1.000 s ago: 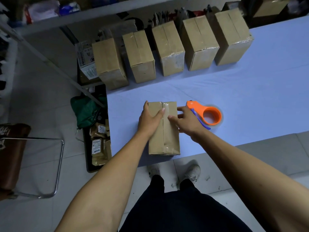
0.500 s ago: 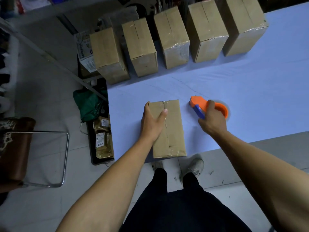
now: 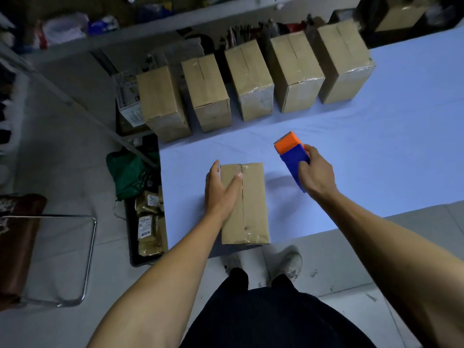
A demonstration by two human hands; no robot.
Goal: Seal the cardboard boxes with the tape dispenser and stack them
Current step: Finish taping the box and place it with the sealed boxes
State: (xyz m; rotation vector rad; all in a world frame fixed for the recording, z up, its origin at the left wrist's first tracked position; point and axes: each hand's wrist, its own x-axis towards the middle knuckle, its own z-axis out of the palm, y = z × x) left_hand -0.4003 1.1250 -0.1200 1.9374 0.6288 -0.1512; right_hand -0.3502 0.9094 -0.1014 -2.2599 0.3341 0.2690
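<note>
A small cardboard box (image 3: 252,204) lies at the near edge of the pale blue table (image 3: 376,156), its top seam running away from me. My left hand (image 3: 221,190) rests flat on the box's left half, thumb along its left side. My right hand (image 3: 316,172) grips the orange and blue tape dispenser (image 3: 291,149), lifted off the table just right of the box. Several more cardboard boxes (image 3: 251,79) stand in a row along the table's far edge.
The table's left edge runs beside the box. Below it on the floor are a black crate of packets (image 3: 148,222) and a green bag (image 3: 128,172). A metal-framed chair (image 3: 50,257) stands at the left. Shelving (image 3: 150,28) runs behind the row of boxes.
My right hand left the box, took hold of the tape dispenser lying on the table and lifted it, tilted upright. My left hand stayed on the box.
</note>
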